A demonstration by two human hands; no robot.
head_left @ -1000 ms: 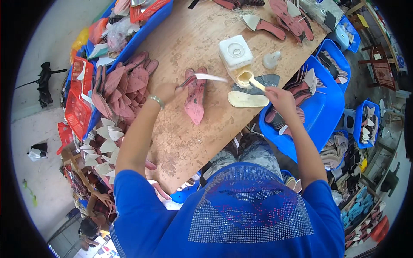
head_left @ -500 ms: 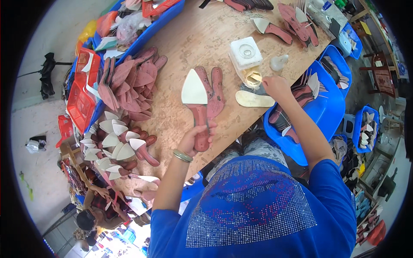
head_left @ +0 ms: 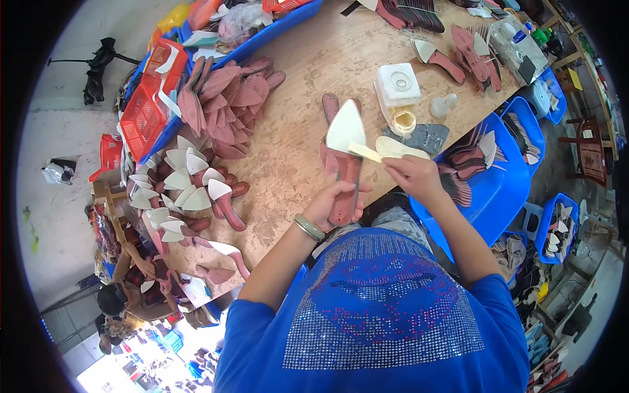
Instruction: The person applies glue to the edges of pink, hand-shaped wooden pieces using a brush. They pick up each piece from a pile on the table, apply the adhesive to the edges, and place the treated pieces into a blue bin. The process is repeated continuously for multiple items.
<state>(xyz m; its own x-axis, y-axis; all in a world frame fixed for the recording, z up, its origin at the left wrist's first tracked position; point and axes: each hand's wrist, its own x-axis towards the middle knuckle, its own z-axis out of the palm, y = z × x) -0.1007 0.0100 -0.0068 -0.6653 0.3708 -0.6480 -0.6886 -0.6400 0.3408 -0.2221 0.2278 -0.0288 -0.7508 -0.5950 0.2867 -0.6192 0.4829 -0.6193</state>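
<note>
My left hand (head_left: 334,202) is wrapped round the narrow heel end of a dark pink insole (head_left: 349,171) with a pointed white toe piece (head_left: 345,124). In my right hand (head_left: 414,178), fingers pinch a flat cream-coloured brush or spatula (head_left: 364,152). Its tip lies at the lower edge of the white toe piece; whether it touches, I cannot tell. Partly covered by the held insole, other pink insoles (head_left: 330,105) lie on the table. Beyond my right hand is a cream sole-shaped piece (head_left: 395,147), near a white plastic container (head_left: 398,85) with a crusted, yellowish mouth (head_left: 403,120).
To the left on the wooden table (head_left: 295,72) lie piles of pink insoles (head_left: 226,105) and white-toed insoles (head_left: 187,173). Blue tubs (head_left: 491,196) of insoles stand at right. Red baskets (head_left: 144,121) sit at far left. Another person (head_left: 141,281) works at lower left.
My right hand has come from the container's mouth to the held insole, bringing the cream brush or spatula. The insole is now more upright and nearer my right hand. The whole view has shifted.
</note>
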